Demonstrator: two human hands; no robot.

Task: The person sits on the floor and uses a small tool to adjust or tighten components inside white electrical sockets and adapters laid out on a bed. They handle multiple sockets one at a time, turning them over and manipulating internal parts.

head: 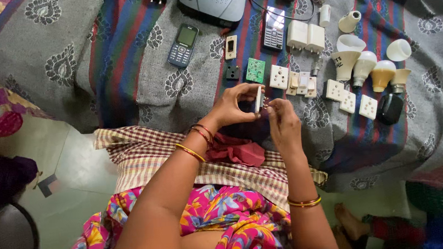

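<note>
Gripping one white plug [258, 98] — two hands [261, 112]

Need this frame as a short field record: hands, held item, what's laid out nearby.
left hand: holds a small white socket plate on edge
right hand: fingertips at the plate's metal parts, grip unclear
surface: grey patterned blanket
near hands: green circuit board, white sockets, LED bulb parts
further: blue keypad phone, grey router
</note>
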